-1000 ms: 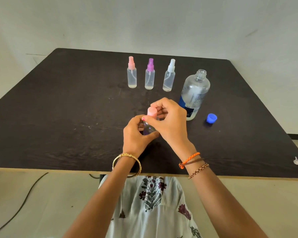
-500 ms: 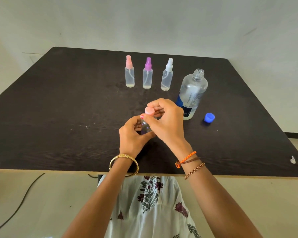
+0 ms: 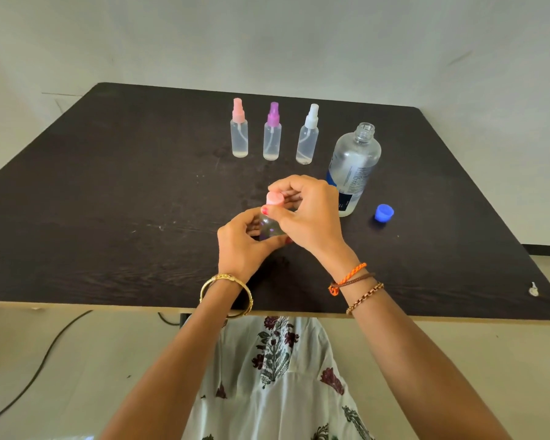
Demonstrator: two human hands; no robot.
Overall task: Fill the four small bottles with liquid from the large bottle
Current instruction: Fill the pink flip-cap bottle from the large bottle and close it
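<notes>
Dark table (image 3: 108, 217) is carrying the uncapped large bottle (image 3: 351, 166) at one o'clock; my left hand (image 3: 245, 246) is still closed around the fourth small bottle (image 3: 269, 228); right fingertips (image 3: 275, 212) keep pinching its pink cap (image 3: 274, 198), barely turned since, so filling is waiting.

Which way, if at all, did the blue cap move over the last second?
No. The blue cap lies just right of the large bottle's base, same gap as before; only the camera shifted.

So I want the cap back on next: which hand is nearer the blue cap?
Right hand: it's just left of the blue cap. Left hand is farther, beyond the small bottle.
</notes>
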